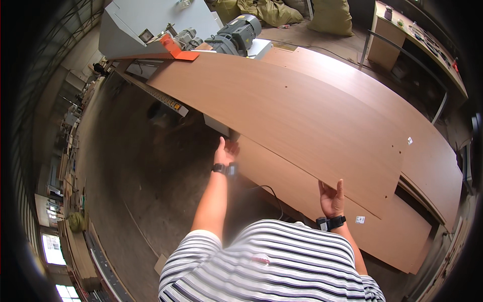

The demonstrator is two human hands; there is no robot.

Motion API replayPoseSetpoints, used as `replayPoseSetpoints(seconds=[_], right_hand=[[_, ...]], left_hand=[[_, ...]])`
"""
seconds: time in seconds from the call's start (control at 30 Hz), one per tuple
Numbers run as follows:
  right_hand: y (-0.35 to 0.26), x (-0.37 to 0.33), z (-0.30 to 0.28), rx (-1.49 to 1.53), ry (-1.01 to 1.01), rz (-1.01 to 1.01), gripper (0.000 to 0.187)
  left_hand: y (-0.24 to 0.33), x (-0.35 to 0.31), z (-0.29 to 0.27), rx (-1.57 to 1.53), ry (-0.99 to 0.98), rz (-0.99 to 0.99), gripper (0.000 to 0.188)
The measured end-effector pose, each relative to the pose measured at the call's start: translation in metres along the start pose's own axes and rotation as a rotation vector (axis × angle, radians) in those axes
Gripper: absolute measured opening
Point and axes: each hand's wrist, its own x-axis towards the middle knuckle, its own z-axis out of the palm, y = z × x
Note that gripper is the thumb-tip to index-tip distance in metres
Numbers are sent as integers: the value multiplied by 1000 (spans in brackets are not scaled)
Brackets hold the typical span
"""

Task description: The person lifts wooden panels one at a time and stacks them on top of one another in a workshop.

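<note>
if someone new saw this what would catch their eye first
Probably the long brown panel sweeping across the middle, with the right hand at its near edge. Next, toward the upper left, the bright orange part at its far end and the dark grey motor beyond it stand out.

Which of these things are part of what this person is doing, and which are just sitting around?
Seemingly in use:
top wood-grain panel, its near edge at the right hand; left hand close by, contact unclear
grey machine with orange bracket, at the panel's far end

Apparently just lying about:
yellow-green sacks
cluttered workbench
</note>
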Motion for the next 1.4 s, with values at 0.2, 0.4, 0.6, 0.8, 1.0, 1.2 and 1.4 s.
replayPoseSetpoints(seconds=[0.2,0.4,0.6,0.8,1.0,1.2,1.4], right_hand=[[-31,-20,-9,-143,169,-189,17],[-60,-47,-34,-184,185,-273,19],[-92,-76,-61,-185,239,-331,21],[-147,-140,-103,-140,352,-410,20],[-216,-223,-162,-80,482,-607,28],[-217,-268,-197,-74,914,-701,50],[-197,-295,-263,263,1041,-609,49]], left_hand=[[22,13,45,-98,-97,-27,39],[35,41,52,-84,-107,41,40],[38,66,41,35,40,125,41],[26,52,32,139,-40,184,43],[16,24,21,90,-226,86,40],[-47,-28,9,156,-256,-91,50],[-72,-45,1,308,-200,-229,57]])
